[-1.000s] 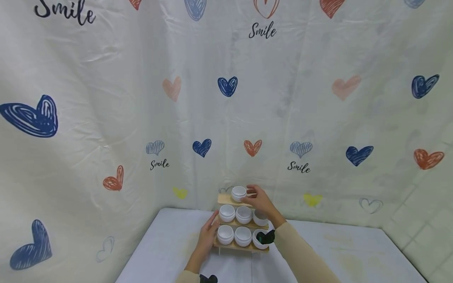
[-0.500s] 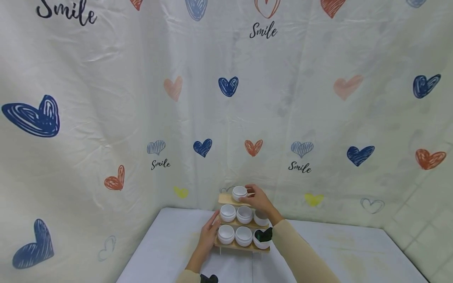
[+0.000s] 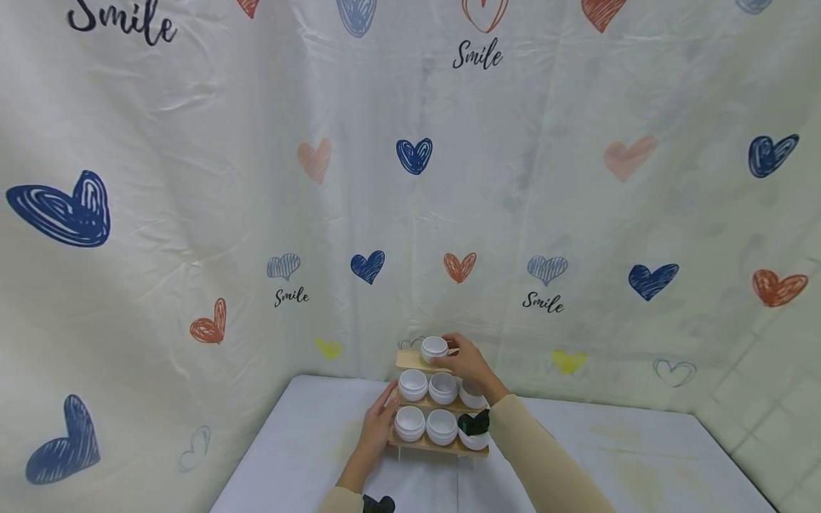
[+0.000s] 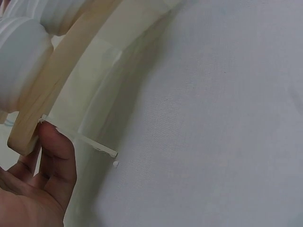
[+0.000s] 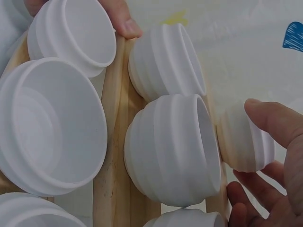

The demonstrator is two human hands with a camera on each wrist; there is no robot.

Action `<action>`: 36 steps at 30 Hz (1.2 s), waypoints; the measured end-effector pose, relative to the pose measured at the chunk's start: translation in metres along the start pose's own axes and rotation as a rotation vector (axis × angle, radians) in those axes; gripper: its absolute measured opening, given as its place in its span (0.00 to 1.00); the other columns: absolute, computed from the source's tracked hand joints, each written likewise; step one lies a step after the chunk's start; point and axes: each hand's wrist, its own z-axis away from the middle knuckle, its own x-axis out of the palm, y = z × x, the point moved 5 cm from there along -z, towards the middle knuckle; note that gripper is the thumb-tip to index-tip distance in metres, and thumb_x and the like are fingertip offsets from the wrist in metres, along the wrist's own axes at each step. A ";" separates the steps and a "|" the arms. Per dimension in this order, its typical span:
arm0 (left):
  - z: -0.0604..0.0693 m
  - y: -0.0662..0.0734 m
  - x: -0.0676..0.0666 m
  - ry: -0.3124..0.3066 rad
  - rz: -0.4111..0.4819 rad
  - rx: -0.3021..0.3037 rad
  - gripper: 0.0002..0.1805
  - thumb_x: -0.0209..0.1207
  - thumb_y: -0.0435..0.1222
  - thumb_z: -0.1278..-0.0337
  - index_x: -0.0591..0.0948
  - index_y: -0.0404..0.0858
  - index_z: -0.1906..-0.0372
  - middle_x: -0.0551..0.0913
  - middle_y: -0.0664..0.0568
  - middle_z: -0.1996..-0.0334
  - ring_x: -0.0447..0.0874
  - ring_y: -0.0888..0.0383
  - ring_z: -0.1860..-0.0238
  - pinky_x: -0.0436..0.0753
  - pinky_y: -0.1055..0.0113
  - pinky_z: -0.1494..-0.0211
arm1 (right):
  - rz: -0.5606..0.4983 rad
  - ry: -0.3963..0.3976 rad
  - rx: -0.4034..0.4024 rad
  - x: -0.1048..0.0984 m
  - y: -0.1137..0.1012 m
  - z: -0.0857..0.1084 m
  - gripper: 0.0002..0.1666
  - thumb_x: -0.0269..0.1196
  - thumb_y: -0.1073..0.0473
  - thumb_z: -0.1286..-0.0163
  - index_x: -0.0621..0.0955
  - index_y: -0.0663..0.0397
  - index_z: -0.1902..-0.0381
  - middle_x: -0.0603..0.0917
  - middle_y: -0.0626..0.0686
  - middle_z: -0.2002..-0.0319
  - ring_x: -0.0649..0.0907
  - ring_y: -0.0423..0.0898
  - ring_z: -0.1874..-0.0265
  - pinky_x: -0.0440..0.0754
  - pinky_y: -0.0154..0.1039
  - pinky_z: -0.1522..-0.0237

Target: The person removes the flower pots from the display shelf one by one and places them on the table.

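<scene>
A tiered wooden rack point(image 3: 410, 361) stands on the white table, with white ribbed cups point(image 3: 412, 385) on its tiers. My left hand point(image 3: 374, 431) holds the rack's left side. In the left wrist view its thumb and fingers pinch the end of a wooden board point(image 4: 61, 75), beside a thin pale leg point(image 4: 97, 144). On the top tier sits a single white cup point(image 3: 434, 348), and my right hand point(image 3: 471, 365) grips it from the right. The right wrist view shows the thumb and fingers round this cup point(image 5: 244, 142). My right wrist partly hides the cups at the rack's right end.
Behind the rack hangs a pale curtain point(image 3: 487, 214) printed with hearts and "Smile". The white table point(image 3: 609, 442) extends left and right of the rack. A dark wrist device point(image 3: 473, 424) covers part of the front right cup point(image 3: 473, 440).
My right hand and wrist have shifted slightly left around the top cup. The left hand and the rack stay in place.
</scene>
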 end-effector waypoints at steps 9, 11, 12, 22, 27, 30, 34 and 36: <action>0.001 0.002 -0.001 0.005 -0.010 -0.011 0.31 0.53 0.55 0.26 0.67 0.55 0.23 0.64 0.47 0.21 0.53 0.38 0.19 0.54 0.33 0.20 | -0.008 -0.004 0.029 0.000 -0.005 0.002 0.36 0.76 0.52 0.39 0.76 0.57 0.36 0.82 0.62 0.41 0.83 0.56 0.46 0.88 0.48 0.51; 0.000 0.003 -0.001 0.001 -0.010 -0.003 0.32 0.54 0.55 0.27 0.67 0.54 0.23 0.64 0.48 0.21 0.53 0.38 0.19 0.54 0.33 0.19 | -0.006 0.001 0.035 0.000 -0.006 0.002 0.36 0.76 0.52 0.39 0.77 0.56 0.36 0.82 0.61 0.41 0.83 0.55 0.46 0.87 0.50 0.48; -0.001 0.004 -0.001 -0.001 -0.007 0.000 0.32 0.54 0.55 0.27 0.67 0.54 0.23 0.64 0.48 0.21 0.53 0.38 0.18 0.53 0.33 0.19 | -0.002 0.002 0.033 -0.001 -0.006 0.002 0.36 0.75 0.52 0.38 0.77 0.56 0.36 0.82 0.61 0.41 0.83 0.56 0.46 0.86 0.51 0.47; -0.005 0.000 -0.001 0.000 -0.006 -0.022 0.31 0.54 0.54 0.26 0.67 0.55 0.23 0.63 0.50 0.20 0.53 0.39 0.18 0.55 0.34 0.19 | 0.042 0.025 0.012 -0.001 -0.004 -0.003 0.35 0.76 0.53 0.39 0.77 0.57 0.36 0.84 0.61 0.42 0.83 0.56 0.45 0.85 0.54 0.43; -0.003 0.001 0.002 0.017 -0.017 -0.030 0.29 0.51 0.49 0.22 0.66 0.51 0.22 0.62 0.48 0.20 0.52 0.37 0.18 0.53 0.33 0.19 | 0.033 0.028 0.020 -0.001 0.000 -0.002 0.35 0.76 0.54 0.39 0.77 0.56 0.36 0.84 0.61 0.42 0.84 0.57 0.46 0.86 0.52 0.45; 0.004 0.010 0.005 0.021 -0.008 -0.027 0.29 0.51 0.47 0.21 0.66 0.50 0.22 0.61 0.47 0.20 0.50 0.37 0.18 0.51 0.33 0.19 | 0.018 0.032 0.033 -0.002 0.002 -0.001 0.36 0.76 0.53 0.39 0.77 0.56 0.35 0.83 0.61 0.41 0.84 0.57 0.46 0.87 0.50 0.47; 0.015 0.025 0.006 0.025 -0.008 -0.017 0.29 0.51 0.48 0.22 0.66 0.48 0.22 0.62 0.45 0.20 0.51 0.36 0.19 0.52 0.32 0.19 | 0.011 0.039 0.038 -0.003 0.004 0.000 0.36 0.76 0.53 0.39 0.77 0.54 0.35 0.83 0.60 0.41 0.84 0.56 0.46 0.88 0.49 0.49; 0.018 0.029 0.005 0.024 -0.010 -0.013 0.29 0.50 0.48 0.21 0.66 0.47 0.22 0.62 0.44 0.21 0.52 0.35 0.19 0.52 0.32 0.20 | 0.000 0.039 0.033 -0.004 0.005 0.000 0.35 0.76 0.54 0.39 0.77 0.55 0.36 0.83 0.61 0.41 0.84 0.56 0.46 0.88 0.49 0.49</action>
